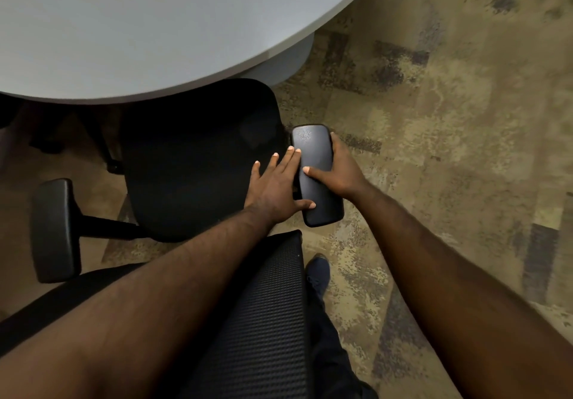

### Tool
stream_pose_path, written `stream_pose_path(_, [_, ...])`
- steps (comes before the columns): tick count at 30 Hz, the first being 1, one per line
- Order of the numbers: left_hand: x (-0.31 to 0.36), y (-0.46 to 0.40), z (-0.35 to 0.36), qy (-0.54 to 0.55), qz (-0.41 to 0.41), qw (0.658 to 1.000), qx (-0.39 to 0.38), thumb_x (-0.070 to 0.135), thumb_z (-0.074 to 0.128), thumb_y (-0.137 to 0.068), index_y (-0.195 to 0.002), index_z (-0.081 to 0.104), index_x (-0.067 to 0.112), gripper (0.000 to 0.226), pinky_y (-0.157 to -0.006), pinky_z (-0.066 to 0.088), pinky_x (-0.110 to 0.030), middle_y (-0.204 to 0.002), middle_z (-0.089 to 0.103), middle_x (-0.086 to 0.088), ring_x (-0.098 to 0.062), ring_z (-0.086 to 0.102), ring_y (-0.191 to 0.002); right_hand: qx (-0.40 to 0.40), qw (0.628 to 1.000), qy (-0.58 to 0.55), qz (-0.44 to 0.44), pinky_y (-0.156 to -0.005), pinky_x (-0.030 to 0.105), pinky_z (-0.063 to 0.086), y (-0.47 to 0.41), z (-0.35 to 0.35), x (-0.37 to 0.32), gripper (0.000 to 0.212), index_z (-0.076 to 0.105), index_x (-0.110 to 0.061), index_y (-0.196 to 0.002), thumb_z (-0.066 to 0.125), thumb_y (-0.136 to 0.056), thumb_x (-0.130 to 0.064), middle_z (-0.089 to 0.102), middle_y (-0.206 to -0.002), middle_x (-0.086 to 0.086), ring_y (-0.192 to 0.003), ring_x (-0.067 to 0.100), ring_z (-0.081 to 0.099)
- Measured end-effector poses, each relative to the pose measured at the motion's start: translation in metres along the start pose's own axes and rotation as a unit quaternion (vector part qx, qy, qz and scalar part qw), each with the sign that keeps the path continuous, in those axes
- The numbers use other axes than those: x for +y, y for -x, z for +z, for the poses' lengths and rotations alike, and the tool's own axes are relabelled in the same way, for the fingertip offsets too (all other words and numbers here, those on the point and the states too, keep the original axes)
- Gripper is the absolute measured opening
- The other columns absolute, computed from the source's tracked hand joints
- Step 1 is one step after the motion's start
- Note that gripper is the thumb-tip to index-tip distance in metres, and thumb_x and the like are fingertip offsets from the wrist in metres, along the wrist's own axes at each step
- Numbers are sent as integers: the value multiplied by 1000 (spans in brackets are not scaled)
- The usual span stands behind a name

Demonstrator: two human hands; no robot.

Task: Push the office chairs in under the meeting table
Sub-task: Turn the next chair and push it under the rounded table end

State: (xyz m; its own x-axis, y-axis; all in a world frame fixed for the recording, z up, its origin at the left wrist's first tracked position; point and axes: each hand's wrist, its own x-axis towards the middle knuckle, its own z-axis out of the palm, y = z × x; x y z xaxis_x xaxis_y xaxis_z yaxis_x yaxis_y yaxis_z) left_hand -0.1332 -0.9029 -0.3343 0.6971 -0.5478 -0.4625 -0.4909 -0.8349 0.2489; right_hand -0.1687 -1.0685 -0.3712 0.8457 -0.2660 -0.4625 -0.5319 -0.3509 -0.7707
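I'm looking straight down over the chair's backrest (266,315), which sits nearest me at the bottom. Beyond it is the seat (198,163), its far edge tucked under the rim of the meeting table (155,26) that fills the top left. The right armrest (316,175) lies just right of the seat; my right hand (338,175) wraps its outer side, and my left hand (276,188) lies on its inner edge, fingers over the seat. The left armrest (54,228) stands off to the seat's left. My shoe (317,271) is on the carpet (449,135), right of the backrest.
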Motion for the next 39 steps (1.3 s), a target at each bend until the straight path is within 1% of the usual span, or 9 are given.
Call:
stream_pose_path(2, [-3, 7, -10, 8, -4, 1000, 12, 68, 62, -76, -155, 0, 25, 109, -118, 4, -53, -164, 2, 6, -21, 5, -150, 6, 998, 60, -30, -114, 45, 30, 10, -6, -9, 101, 15, -11, -153, 76, -78, -39, 24, -158, 12, -142, 27, 29])
stream_pose_path(4, [-6, 16, -23, 11, -4, 1000, 23, 67, 60, -79, -155, 1, 25, 105, -119, 5, -52, -164, 3, 5, -20, 5, -150, 10, 993, 91, -67, -116, 45, 27, 21, -13, -23, 95, 16, -11, -153, 73, -82, -37, 23, -159, 11, -144, 28, 26])
stream_pose_path(7, [-10, 31, -50, 14, 4, 999, 44, 61, 60, -82, -155, 5, 25, 98, -120, 7, -50, -164, 6, 5, -18, 8, -149, 9, 981, 153, -119, -119, 40, 17, 40, -27, -50, 87, 18, -11, -153, 69, -87, -33, 21, -160, 8, -147, 28, 17])
stream_pose_path(10, [-14, 49, -81, 15, 7, 996, 83, 59, 61, -83, -155, 8, 25, 95, -120, 11, -48, -164, 9, 4, -18, 11, -149, 14, 970, 187, -155, -118, 43, 17, 61, -41, -81, 86, 17, -16, -154, 68, -88, -34, 18, -162, 4, -148, 30, 10])
stream_pose_path(16, [-21, 103, -134, 23, 5, 988, 152, 58, 61, -84, -154, 14, 24, 91, -119, 18, -48, -162, 16, 3, -21, 18, -147, 45, 944, 231, -231, -118, 47, 21, 106, -62, -140, 83, 20, -17, -153, 68, -88, -34, 21, -161, 3, -148, 30, 12])
stream_pose_path(26, [-76, 215, -203, 8, 24, 964, 265, 56, 61, -85, -149, 34, 18, 79, -112, 32, -44, -150, 43, -6, -22, 40, -137, 87, 924, 242, -283, -116, 43, 23, 196, -74, -205, 74, 32, -19, -150, 69, -87, -35, 28, -159, 1, -147, 25, 18])
stream_pose_path(30, [-97, 275, -212, 6, 16, 950, 313, 54, 64, -85, -144, 42, 17, 73, -108, 38, -41, -142, 52, -8, -25, 47, -131, 92, 905, 266, -319, -117, 40, 22, 235, -61, -226, 74, 33, -17, -149, 68, -88, -36, 28, -158, 2, -147, 23, 18])
stream_pose_path(33, [-112, 315, -207, 1, 4, 948, 319, 56, 63, -84, -144, 42, 18, 74, -106, 37, -40, -142, 53, -7, -24, 46, -132, 100, 888, 293, -341, -117, 38, 20, 262, -44, -241, 75, 32, -14, -150, 67, -88, -38, 26, -159, 2, -147, 21, 18])
stream_pose_path(39, [-133, 371, -194, 8, -13, 955, 297, 62, 60, -83, -144, 43, 22, 74, -108, 39, -43, -141, 53, -6, -23, 44, -135, 101, 879, 305, -352, -116, 33, 20, 309, -14, -256, 75, 32, -14, -150, 66, -88, -40, 27, -159, 2, -146, 19, 20])
